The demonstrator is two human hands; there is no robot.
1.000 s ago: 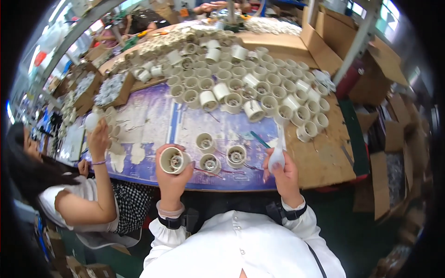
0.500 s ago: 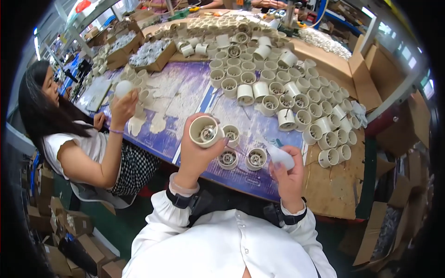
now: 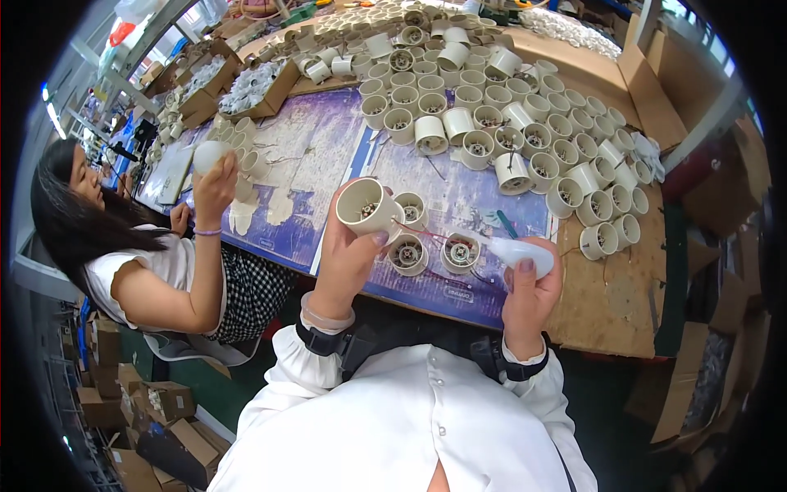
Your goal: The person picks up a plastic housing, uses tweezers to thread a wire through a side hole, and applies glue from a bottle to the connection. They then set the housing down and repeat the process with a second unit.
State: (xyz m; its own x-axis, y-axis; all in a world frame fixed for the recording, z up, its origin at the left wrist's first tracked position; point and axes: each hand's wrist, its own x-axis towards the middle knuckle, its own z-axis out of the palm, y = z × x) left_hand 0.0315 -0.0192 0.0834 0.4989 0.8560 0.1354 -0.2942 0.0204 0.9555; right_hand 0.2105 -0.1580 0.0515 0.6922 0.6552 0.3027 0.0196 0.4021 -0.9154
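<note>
My left hand (image 3: pixel 348 266) is wrapped round a cream cylindrical cup (image 3: pixel 379 220), raised above the table with its open end tilted up. Metal and dark parts show inside the cup, and a thin reddish wire (image 3: pixel 422 230) runs from its side. In my right hand (image 3: pixel 529 299) is a translucent white squeeze bottle (image 3: pixel 525 256), held almost level with its narrow nozzle pointing left toward the cup. Three similar cups stand between and beyond my hands: one near cup (image 3: pixel 407 254), another cup (image 3: pixel 460 252) to its right, and a partly hidden cup (image 3: pixel 411 207) behind.
Many cream cups (image 3: pixel 479 149) crowd the table's right and far side. A dark green stick-like tool (image 3: pixel 506 223) lies beyond the bottle. Cardboard boxes of clear parts (image 3: pixel 252 88) stand far left. At left, a seated person (image 3: pixel 156 279) holds a white rounded object (image 3: pixel 210 156).
The bottle in my right hand has turned from steeply slanted to nearly level, its nozzle toward the cup. My left hand has tilted the cup, and its side wire now shows. The view has shifted.
</note>
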